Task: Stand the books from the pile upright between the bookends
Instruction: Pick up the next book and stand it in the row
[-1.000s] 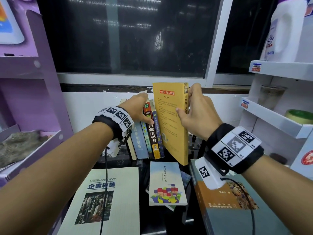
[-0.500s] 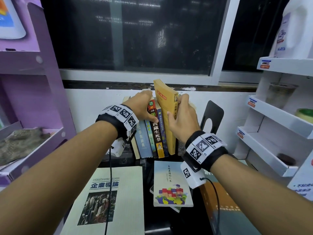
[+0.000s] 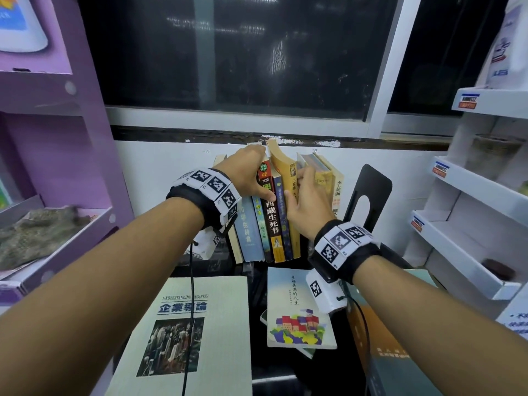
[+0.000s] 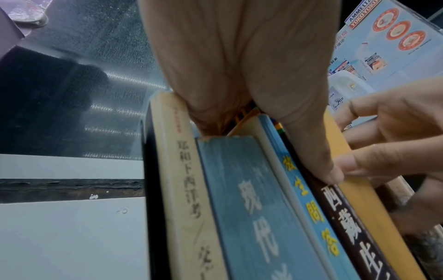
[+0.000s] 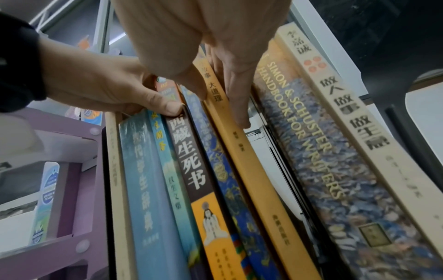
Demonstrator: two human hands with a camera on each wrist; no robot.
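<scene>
A row of books stands upright on the dark table between a black left bookend (image 4: 149, 189) and a black right bookend (image 3: 368, 195). My left hand (image 3: 257, 172) grips the tops of the left books, its thumb on the dark-spined book (image 5: 189, 151). My right hand (image 3: 303, 190) pinches the yellow book (image 3: 294, 224), which stands in the row next to a blue-spined one. In the right wrist view my thumb lies left of the yellow spine (image 5: 251, 180) and my fingers reach into the gap on its right. Two thicker books (image 3: 328, 178) lean right of that gap.
Lying flat in front are a large pale book (image 3: 183, 332), a small book with coloured houses (image 3: 300, 310) and an orange-and-teal book (image 3: 385, 352) under my right forearm. A purple shelf (image 3: 57, 195) stands at the left, white shelves (image 3: 471, 224) at the right, a wall and window behind.
The yellow book, held up and turned cover-on before, has gone down into the row, spine out. My right hand moved left with it; my left hand stayed on the left books.
</scene>
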